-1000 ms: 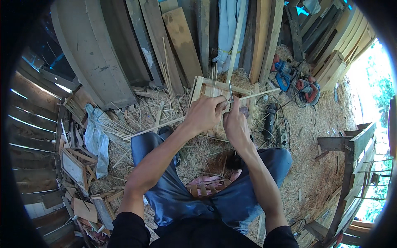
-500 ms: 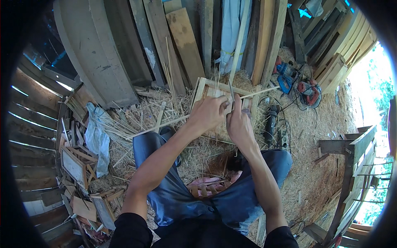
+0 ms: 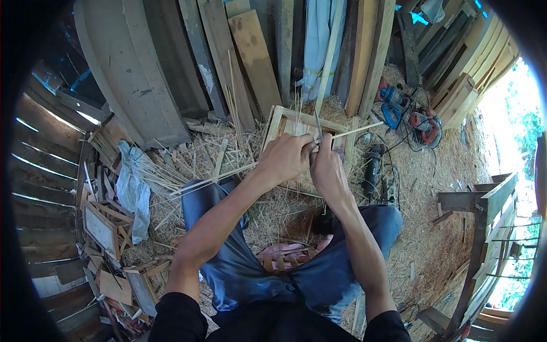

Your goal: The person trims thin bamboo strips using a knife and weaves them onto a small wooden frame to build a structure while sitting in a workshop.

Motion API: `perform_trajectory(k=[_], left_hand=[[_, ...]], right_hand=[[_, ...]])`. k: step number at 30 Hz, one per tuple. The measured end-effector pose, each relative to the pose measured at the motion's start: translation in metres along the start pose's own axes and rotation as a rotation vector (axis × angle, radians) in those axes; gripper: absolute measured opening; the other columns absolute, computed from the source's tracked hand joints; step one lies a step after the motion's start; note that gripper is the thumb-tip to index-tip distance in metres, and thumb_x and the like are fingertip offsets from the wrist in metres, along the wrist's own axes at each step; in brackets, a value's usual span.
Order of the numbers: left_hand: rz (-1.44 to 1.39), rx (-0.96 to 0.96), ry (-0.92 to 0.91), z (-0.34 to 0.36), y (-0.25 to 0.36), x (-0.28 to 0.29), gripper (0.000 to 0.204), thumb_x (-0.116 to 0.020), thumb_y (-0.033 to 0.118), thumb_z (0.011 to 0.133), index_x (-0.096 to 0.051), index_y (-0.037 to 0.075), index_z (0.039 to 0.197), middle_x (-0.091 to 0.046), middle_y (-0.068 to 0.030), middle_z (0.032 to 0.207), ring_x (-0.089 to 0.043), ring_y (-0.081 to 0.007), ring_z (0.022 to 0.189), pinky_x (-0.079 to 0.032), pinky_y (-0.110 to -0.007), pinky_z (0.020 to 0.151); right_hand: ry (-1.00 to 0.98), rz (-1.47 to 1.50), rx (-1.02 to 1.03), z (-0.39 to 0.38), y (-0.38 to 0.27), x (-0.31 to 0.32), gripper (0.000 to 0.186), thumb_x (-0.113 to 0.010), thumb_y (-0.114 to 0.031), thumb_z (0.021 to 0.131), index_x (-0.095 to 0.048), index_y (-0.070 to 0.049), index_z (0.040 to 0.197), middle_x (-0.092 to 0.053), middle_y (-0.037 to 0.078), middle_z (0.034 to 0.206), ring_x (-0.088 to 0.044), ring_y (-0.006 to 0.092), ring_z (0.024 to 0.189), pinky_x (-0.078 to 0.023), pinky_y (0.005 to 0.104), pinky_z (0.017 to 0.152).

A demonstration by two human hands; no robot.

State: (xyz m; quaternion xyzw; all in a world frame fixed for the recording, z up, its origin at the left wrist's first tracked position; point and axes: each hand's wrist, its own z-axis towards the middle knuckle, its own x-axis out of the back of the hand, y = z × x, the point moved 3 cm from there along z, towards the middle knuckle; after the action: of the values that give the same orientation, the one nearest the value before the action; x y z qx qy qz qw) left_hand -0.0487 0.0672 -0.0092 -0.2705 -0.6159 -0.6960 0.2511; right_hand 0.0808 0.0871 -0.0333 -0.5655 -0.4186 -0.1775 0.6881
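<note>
My left hand is closed around a long, thin, pale wooden strip. The strip runs slantwise past both hands, its left part reaching over my left knee. Right beside it, my right hand grips a knife whose narrow blade points away from me. The blade crosses the strip where my fingers almost meet; the knife's handle is hidden in my palm. Under both hands lies a shallow wooden frame like a tray, with thin slivers around it.
Shavings cover the floor. Cut strips lie left of my knee by a pale plastic sheet. Right of the frame are a black power tool with cords, and blue and red power tools. Boards lean at the back.
My left hand has moved slightly right, closer to the right hand. The strip has shifted a little to the left, and the knife blade stays nearly in place.
</note>
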Motion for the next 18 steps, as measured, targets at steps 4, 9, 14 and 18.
perform_trajectory(k=[4,9,14,18], left_hand=[[0.062,0.025,0.063,-0.002,0.0,0.0,0.014,-0.056,0.014,0.087,-0.063,0.003,0.092,-0.063,-0.0228,0.078,-0.06,-0.0425,0.077,-0.046,-0.05,0.068],[0.001,-0.036,0.143,0.0,-0.006,-0.004,0.013,-0.056,0.016,0.088,-0.062,0.005,0.091,-0.061,-0.0228,0.073,-0.059,-0.0427,0.074,-0.045,-0.049,0.065],[0.017,0.009,0.084,0.001,0.0,0.005,0.014,-0.056,0.016,0.089,-0.062,0.004,0.089,-0.061,-0.023,0.072,-0.059,-0.043,0.073,-0.044,-0.049,0.064],[0.012,0.011,0.043,-0.002,0.001,0.005,0.015,-0.055,0.016,0.089,-0.062,0.003,0.088,-0.061,-0.0233,0.073,-0.059,-0.0433,0.073,-0.044,-0.05,0.065]], right_hand=[[0.018,0.047,0.113,0.0,-0.003,0.0,0.044,-0.047,-0.005,0.088,-0.028,0.008,0.125,-0.057,0.033,0.065,-0.059,0.0499,0.065,-0.044,0.057,0.056],[0.044,0.044,0.147,-0.004,-0.008,0.004,0.049,-0.046,-0.004,0.087,-0.025,0.008,0.13,-0.056,0.031,0.061,-0.058,0.0489,0.061,-0.044,0.0558,0.054],[0.019,-0.038,0.124,-0.006,-0.004,0.005,0.053,-0.046,-0.005,0.086,-0.024,0.004,0.133,-0.058,0.03,0.062,-0.058,0.049,0.062,-0.045,0.0567,0.055],[0.03,-0.001,0.058,-0.005,-0.007,0.001,0.049,-0.047,-0.005,0.086,-0.026,0.004,0.13,-0.058,0.031,0.065,-0.059,0.0492,0.064,-0.045,0.0572,0.057]])
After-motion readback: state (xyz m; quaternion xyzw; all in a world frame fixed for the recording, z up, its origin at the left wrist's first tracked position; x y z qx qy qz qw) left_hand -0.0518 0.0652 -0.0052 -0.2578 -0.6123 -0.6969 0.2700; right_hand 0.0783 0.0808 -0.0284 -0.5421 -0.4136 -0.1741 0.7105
